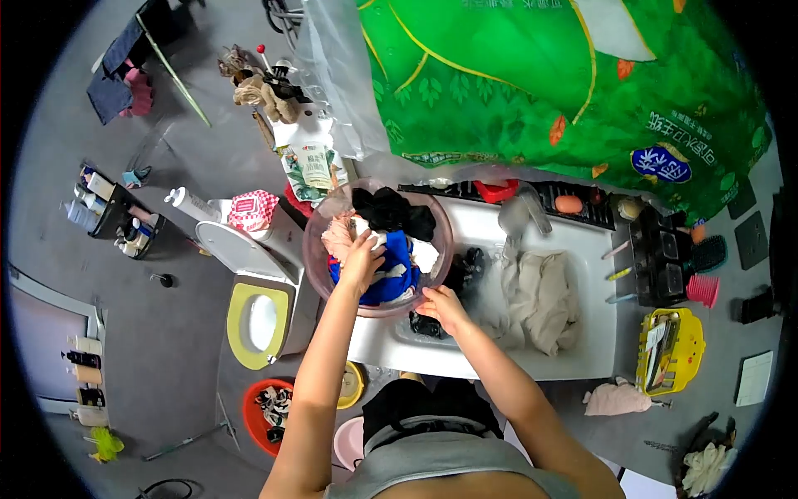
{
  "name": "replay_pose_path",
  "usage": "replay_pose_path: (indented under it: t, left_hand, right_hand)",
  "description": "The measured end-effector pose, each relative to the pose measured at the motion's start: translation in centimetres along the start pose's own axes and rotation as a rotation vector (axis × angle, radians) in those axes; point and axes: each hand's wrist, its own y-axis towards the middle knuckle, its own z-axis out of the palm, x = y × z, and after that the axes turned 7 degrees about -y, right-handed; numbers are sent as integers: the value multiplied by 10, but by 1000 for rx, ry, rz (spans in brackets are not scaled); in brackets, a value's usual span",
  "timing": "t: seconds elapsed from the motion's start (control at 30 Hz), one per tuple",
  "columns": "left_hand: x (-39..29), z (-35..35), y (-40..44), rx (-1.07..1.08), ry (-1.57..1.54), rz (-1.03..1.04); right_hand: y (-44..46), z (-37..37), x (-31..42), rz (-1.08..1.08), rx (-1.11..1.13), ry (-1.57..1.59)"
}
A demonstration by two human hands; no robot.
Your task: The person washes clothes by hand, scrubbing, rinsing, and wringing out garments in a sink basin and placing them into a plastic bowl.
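A clear pinkish plastic basin (445, 237) full of clothes is tilted over the left end of a white sink (594, 291). Black, blue, white and pink garments (391, 279) fill it. My left hand (362, 264) reaches into the basin, its fingers bent onto the clothes near a pink and white piece. At the near right rim, my right hand (445, 309) grips the basin. A beige cloth (544, 303) lies wet in the sink, beside water falling from the faucet (532, 208). Dark items (470, 266) are partly hidden behind the basin.
Left of the basin stands a toilet (262, 312) with its lid raised. A red tub (262, 416) and a yellow basin (353, 384) are below. Large green packaging (515, 91) hangs above the sink. A yellow basket (672, 349) and black rack (661, 258) are at right.
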Motion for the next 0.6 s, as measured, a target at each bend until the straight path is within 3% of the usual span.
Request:
replay_pose_path:
  t: [0.07, 0.13, 0.2, 0.27, 0.33, 0.4, 0.5, 0.6]
  left_hand:
    - [19, -7, -13, 15, 120, 165]
    - [36, 7, -40, -12, 174, 468]
    - [56, 9, -69, 72, 314, 614]
    - [78, 27, -108, 185, 334, 590]
    - [121, 37, -126, 324, 356, 409]
    - [166, 45, -128, 398, 457, 255]
    - [205, 64, -120, 429, 617, 230]
    - [228, 85, -91, 362, 830, 591]
  right_hand:
    - [-3, 3, 0, -8, 30, 9]
    - [-4, 4, -6, -86, 75, 66]
    - [-8, -8, -12, -52, 52, 87]
    - [-4, -32, -21, 9, -25, 94]
    - [22, -74, -58, -100, -307, -185]
    - [51, -116, -88, -482, -553, -789]
    - [45, -140, -87, -698, -450, -1403]
    - [53, -194, -128, -266, -179, -1529]
